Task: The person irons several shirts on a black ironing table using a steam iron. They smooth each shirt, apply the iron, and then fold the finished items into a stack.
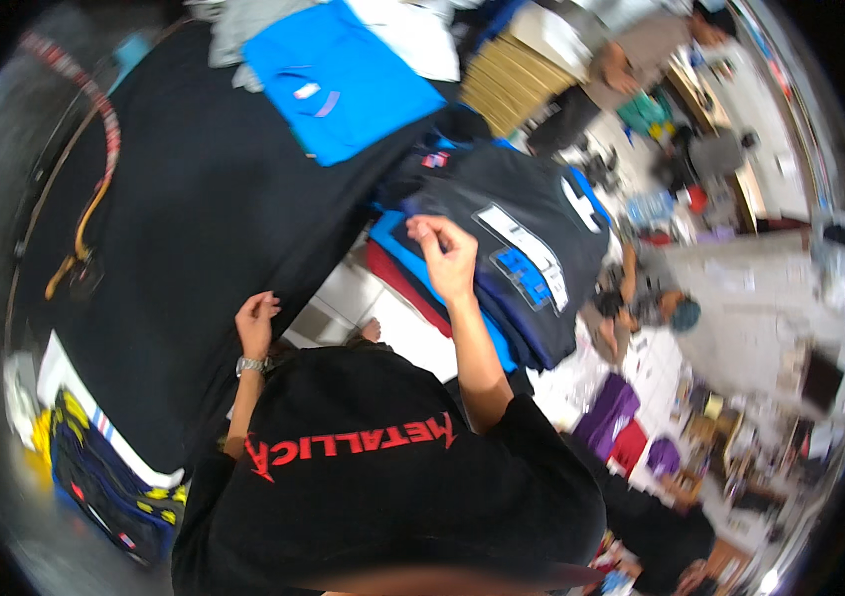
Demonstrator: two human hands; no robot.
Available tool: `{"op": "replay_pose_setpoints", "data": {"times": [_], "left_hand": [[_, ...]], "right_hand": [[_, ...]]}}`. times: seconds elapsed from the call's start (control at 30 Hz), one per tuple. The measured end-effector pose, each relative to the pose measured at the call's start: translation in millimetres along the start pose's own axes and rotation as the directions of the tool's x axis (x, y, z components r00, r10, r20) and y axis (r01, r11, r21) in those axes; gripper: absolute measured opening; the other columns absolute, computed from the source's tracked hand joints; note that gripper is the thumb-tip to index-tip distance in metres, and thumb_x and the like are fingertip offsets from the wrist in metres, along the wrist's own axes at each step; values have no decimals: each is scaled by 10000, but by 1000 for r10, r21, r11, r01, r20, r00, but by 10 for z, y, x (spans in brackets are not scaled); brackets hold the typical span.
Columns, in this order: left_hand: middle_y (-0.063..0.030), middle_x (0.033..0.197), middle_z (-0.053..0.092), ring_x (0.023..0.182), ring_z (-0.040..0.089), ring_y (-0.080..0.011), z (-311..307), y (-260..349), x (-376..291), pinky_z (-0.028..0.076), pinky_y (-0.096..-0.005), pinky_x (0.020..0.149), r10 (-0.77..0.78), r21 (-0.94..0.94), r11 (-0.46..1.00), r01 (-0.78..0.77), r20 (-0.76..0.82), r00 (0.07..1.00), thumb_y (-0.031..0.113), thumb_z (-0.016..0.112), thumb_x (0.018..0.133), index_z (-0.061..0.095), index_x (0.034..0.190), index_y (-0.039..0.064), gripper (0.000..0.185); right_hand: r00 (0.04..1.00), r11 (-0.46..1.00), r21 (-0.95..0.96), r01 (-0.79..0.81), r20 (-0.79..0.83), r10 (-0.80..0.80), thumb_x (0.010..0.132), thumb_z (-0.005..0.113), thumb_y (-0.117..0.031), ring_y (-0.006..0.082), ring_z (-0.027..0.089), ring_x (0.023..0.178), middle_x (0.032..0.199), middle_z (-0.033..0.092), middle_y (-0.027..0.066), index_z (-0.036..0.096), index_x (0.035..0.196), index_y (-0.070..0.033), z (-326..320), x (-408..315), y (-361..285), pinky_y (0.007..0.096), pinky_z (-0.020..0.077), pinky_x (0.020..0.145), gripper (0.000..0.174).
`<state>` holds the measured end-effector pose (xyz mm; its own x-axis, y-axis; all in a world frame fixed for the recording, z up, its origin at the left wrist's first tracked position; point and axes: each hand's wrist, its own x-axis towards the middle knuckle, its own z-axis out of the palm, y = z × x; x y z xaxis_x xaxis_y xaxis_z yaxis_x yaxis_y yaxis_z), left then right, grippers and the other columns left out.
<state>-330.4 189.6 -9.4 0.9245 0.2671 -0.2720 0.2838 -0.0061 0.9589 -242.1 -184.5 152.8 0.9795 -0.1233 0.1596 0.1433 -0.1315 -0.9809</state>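
Note:
Over the near edge of a wide black cloth, my left hand hangs with its fingers curled, a metal watch on the wrist. Farther right, my right hand is over the left side of a stack of garments, thumb and fingertips drawn together. Whether either hand pinches any fabric cannot be made out. On top of the stack lies a black garment with white and blue lettering; blue and dark red fabric shows beneath. A folded blue shirt with a small white label rests on the cloth's far part.
Yellowish-brown flat pieces are stacked beyond the garments. Dark garments with yellow patches lie at the lower left. A red-and-yellow cord crosses the left side. Several other people are at the right, among purple bundles on the tiled floor.

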Motion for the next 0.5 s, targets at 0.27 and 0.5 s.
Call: {"op": "replay_pose_setpoints", "data": {"times": [0.27, 0.5], "left_hand": [[-87, 954, 761, 846, 719, -136, -1116, 391, -23, 591, -284, 778, 119, -183, 969, -165, -241, 963, 147, 691, 1027, 737, 1088, -31, 194], [-90, 952, 767, 813, 725, -140, -2597, 97, -731, 593, -273, 757, -75, -357, 900, -252, -694, 716, 166, 669, 1040, 730, 1097, -14, 198]], "right_hand": [[660, 981, -125, -148, 726, 192, 1021, 654, -55, 149, 728, 964, 1062, 770, 134, 681, 1232, 70, 2126, -358, -197, 286, 594, 858, 248], [289, 951, -297, -82, 906, 308, 1026, 654, -125, 161, 733, 849, 1003, 775, 125, 706, 1202, 59, 3763, -634, -364, 302, 589, 786, 260]]}}
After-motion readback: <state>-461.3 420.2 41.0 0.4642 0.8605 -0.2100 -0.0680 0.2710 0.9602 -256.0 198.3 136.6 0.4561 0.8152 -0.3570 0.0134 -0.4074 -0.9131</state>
